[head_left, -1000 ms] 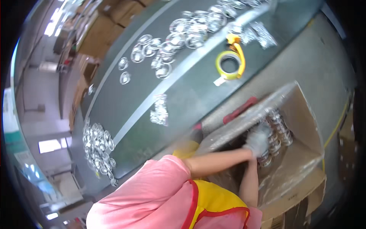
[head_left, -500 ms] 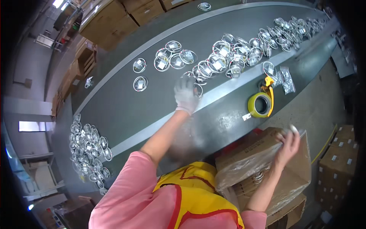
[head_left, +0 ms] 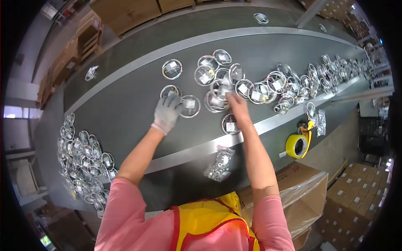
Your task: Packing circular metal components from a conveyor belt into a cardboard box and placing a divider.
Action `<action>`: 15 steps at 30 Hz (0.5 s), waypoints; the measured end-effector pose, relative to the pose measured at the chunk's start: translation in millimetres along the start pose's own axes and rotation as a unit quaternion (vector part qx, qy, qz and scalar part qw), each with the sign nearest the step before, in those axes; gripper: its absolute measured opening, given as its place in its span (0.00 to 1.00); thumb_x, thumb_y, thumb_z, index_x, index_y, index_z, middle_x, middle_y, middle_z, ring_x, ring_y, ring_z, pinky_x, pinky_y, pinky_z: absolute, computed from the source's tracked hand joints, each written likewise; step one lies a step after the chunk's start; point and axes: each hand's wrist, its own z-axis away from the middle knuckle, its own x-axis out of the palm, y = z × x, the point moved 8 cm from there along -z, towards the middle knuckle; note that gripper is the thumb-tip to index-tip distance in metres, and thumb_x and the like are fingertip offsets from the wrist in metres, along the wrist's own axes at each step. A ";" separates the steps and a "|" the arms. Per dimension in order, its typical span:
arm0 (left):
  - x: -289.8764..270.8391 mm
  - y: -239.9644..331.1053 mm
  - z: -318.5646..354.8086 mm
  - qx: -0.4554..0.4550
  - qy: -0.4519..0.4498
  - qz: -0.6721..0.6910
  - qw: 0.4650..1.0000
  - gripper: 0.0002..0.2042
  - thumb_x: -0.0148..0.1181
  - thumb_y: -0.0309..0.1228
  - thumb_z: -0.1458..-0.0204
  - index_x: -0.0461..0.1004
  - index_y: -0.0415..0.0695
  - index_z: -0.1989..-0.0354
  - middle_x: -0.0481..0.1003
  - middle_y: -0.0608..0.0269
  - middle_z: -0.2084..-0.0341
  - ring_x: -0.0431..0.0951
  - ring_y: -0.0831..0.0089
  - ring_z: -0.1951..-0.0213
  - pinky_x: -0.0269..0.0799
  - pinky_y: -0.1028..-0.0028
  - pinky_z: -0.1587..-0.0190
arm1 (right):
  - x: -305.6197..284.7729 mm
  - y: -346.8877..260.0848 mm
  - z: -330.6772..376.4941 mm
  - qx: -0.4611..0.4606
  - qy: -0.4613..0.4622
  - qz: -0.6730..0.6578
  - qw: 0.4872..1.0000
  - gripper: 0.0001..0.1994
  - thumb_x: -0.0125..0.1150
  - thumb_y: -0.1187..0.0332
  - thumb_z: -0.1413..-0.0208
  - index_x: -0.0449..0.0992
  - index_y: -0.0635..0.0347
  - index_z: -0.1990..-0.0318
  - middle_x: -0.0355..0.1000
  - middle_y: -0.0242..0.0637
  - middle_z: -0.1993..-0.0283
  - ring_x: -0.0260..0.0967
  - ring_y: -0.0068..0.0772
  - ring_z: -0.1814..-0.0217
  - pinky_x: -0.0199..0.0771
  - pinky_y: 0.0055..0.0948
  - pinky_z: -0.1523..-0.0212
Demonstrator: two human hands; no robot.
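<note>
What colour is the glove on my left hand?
Pale grey; the glove shows best in the head view.

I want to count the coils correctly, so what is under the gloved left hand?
Under the left hand, one coil shows partly on the dark surface: its far side is visible, its near side covered by the fingers. What the hand otherwise covers cannot be seen.

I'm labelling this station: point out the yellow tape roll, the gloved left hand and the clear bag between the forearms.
Yellow tape roll (head_left: 291,146): head view, its left side.
Left hand (head_left: 167,112): head view, its back.
Clear bag (head_left: 219,165): head view, its middle.
</note>
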 end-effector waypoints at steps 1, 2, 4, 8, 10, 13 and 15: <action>-11.0 -8.5 4.8 -0.007 0.001 -0.007 1.000 0.10 0.55 0.27 0.64 0.75 0.51 0.70 0.70 0.60 0.60 0.69 0.58 0.53 0.67 0.64 0.57 | 17.5 -0.1 -2.3 -0.039 -0.025 0.046 0.998 0.19 0.56 0.57 0.49 0.73 0.65 0.59 0.70 0.32 0.69 0.66 0.21 0.70 0.65 0.24 0.70; -19.9 -18.0 11.8 -0.014 0.001 -0.015 1.000 0.09 0.54 0.28 0.63 0.75 0.52 0.71 0.70 0.60 0.59 0.68 0.58 0.53 0.67 0.65 0.58 | 37.4 0.5 -0.8 -0.077 -0.053 0.091 0.992 0.18 0.56 0.57 0.50 0.74 0.65 0.61 0.70 0.32 0.71 0.66 0.21 0.72 0.65 0.24 0.71; -29.9 -44.1 32.2 -0.038 -0.009 -0.044 0.998 0.08 0.56 0.28 0.63 0.75 0.52 0.72 0.70 0.60 0.60 0.69 0.57 0.53 0.68 0.63 0.59 | 60.5 -12.6 7.2 -0.137 -0.074 0.192 0.969 0.17 0.56 0.59 0.49 0.74 0.65 0.61 0.71 0.32 0.73 0.65 0.21 0.76 0.65 0.23 0.73; -44.8 -79.1 68.5 -0.120 0.007 -0.115 0.986 0.07 0.58 0.30 0.64 0.75 0.52 0.73 0.70 0.61 0.62 0.69 0.56 0.54 0.68 0.62 0.58 | 57.9 -60.1 9.3 -0.165 -0.095 0.190 0.963 0.11 0.56 0.64 0.48 0.75 0.65 0.66 0.73 0.35 0.76 0.68 0.22 0.77 0.68 0.25 0.74; -49.5 -79.7 71.7 -0.147 -0.013 -0.118 0.982 0.08 0.57 0.26 0.64 0.74 0.49 0.72 0.70 0.60 0.62 0.68 0.53 0.54 0.67 0.61 0.56 | 5.1 -100.1 -10.8 -0.318 0.121 0.316 0.886 0.09 0.53 0.74 0.50 0.74 0.64 0.62 0.74 0.45 0.71 0.72 0.41 0.72 0.71 0.32 0.69; -63.9 -63.6 54.8 -0.191 0.051 -0.043 0.979 0.13 0.51 0.20 0.67 0.73 0.44 0.69 0.69 0.56 0.62 0.68 0.51 0.55 0.66 0.58 0.55 | -35.0 -117.9 -57.5 -0.319 0.187 0.470 0.802 0.24 0.51 0.79 0.58 0.65 0.56 0.49 0.66 0.47 0.51 0.60 0.49 0.48 0.63 0.41 0.51; -61.7 -41.1 34.2 -0.166 0.052 0.023 0.985 0.12 0.58 0.27 0.64 0.72 0.47 0.66 0.69 0.58 0.63 0.69 0.53 0.57 0.66 0.59 0.54 | -44.7 -108.1 -76.9 -0.336 0.151 0.492 0.789 0.23 0.51 0.79 0.58 0.66 0.56 0.49 0.67 0.47 0.53 0.62 0.49 0.49 0.64 0.41 0.52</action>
